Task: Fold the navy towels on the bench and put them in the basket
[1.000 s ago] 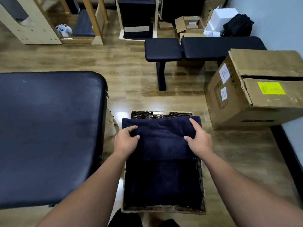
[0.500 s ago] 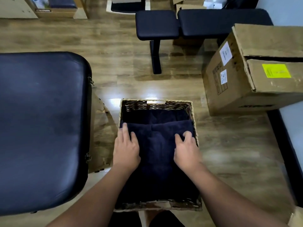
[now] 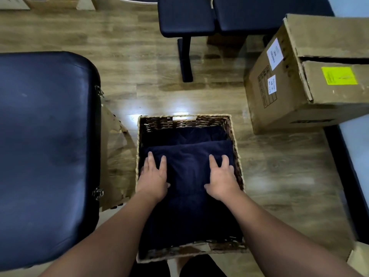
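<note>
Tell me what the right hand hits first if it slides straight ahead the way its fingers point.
Probably the woven wicker basket's far wall; the right hand lies flat on the folded navy towel. Depth is uncertain.

Interior resembling a small treatment or exercise room doubling as storage. A padded navy counter [image 3: 46, 148] with metal latches is standing to the left of the hands; a black padded workout bench [image 3: 225, 16] is sitting on wood-look flooring [image 3: 129, 48] beyond them; a large labelled cardboard carton [image 3: 311, 76] is resting to their far right.
</note>
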The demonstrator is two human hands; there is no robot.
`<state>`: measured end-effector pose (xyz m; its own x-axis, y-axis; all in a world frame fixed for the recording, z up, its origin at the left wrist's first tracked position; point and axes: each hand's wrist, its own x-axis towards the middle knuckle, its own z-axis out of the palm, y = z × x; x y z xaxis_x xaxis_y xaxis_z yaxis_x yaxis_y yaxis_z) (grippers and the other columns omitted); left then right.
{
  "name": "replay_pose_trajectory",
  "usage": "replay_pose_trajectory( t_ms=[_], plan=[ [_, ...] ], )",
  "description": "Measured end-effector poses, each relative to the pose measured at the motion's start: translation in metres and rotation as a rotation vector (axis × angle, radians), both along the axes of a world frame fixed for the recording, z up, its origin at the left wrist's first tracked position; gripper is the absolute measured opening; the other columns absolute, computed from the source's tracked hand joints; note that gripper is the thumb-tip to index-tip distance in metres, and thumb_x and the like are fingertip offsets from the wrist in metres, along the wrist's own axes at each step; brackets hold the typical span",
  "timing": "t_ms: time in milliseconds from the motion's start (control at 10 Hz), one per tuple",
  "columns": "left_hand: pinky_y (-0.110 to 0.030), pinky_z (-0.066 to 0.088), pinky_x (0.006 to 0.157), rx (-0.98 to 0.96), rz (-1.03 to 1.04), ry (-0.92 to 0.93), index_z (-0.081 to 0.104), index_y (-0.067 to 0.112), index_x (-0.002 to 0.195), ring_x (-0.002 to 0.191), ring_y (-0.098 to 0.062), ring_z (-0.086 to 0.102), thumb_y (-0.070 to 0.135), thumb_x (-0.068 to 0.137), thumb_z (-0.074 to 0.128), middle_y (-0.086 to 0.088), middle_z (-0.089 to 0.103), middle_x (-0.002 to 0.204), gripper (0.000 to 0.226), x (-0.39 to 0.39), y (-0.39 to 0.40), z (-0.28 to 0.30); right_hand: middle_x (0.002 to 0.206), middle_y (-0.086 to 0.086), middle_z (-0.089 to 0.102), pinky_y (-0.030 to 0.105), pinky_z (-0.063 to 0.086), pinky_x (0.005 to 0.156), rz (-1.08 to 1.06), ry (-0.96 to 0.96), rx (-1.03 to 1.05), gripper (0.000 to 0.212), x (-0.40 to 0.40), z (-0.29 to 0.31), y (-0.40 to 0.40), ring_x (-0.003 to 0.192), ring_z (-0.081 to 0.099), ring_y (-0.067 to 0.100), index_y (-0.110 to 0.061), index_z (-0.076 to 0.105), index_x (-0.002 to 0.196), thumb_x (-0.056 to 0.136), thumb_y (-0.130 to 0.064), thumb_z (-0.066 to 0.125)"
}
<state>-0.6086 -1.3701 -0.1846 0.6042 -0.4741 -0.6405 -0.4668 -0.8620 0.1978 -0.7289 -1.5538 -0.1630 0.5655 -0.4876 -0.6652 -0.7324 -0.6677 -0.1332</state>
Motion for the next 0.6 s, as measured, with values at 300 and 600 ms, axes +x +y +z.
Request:
replay_pose_trajectory(
  t_ms=[300, 600],
  plan=[
    [-0.040, 0.018, 0.125, -0.045, 0.008, 0.063, 0.007, 0.009, 0.162, 0.156, -0.035, 0.001, 0.032, 0.101, 0.056, -0.021, -0.011, 0.167, 0.081, 0.004, 0.007, 0.020, 0.166, 0.008, -0.022, 0.042, 0.028, 0.119, 0.022, 0.004, 0.135, 0.101, -0.004, 0.010, -0.005, 0.150, 0.012, 0.040, -0.030, 0.008, 0.162, 0.087, -0.037, 0.075],
    [-0.042, 0.048, 0.104, -0.280, -0.076, -0.116, 0.061, 0.004, 0.125, 0.132, -0.033, 0.050, 0.020, 0.096, 0.055, -0.013, 0.047, 0.146, 0.034, -0.038, 0.065, 0.057, 0.150, 0.005, 0.051, 0.032, 0.041, 0.111, -0.050, -0.145, 0.269, 0.068, -0.033, 0.069, 0.004, 0.137, 0.050, 0.024, -0.016, 0.049, 0.149, 0.091, -0.043, 0.071]
  ],
)
